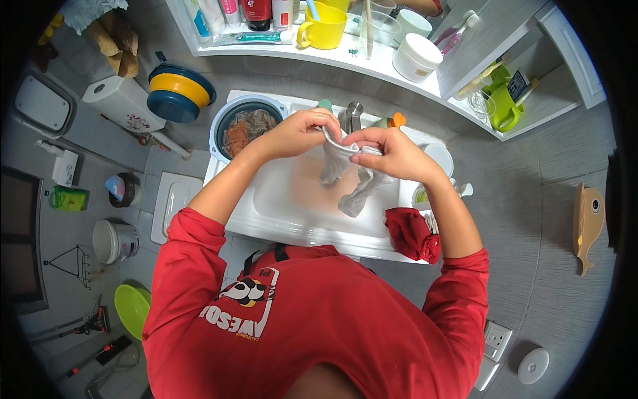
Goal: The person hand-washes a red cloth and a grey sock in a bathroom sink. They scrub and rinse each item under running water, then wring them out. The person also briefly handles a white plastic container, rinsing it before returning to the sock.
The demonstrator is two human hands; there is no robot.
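Note:
Over the white sink (266,214), my left hand (300,135) and my right hand (393,154) stretch a light grey sock (361,193) by its cuff. Both hands are closed, thumb and fingers pinching opposite sides of the opening. Wet-looking grey fabric hangs below in two parts; whether it is one sock or a pair I cannot tell. To the left of the sink bowl, a round blue-grey basin (214,141) holds brown and grey-brown bunched cloth (247,130). A bundled dark red cloth (413,234) lies on the sink's right front corner, below my right forearm.
Behind my hands stands a metal faucet (353,114). Above it, a white shelf (292,53) carries tubes, a yellow mug (322,30) and a white jar (417,58). Bottles (465,190) stand at the sink's right edge. Stacked basins (178,93) hang on the left wall.

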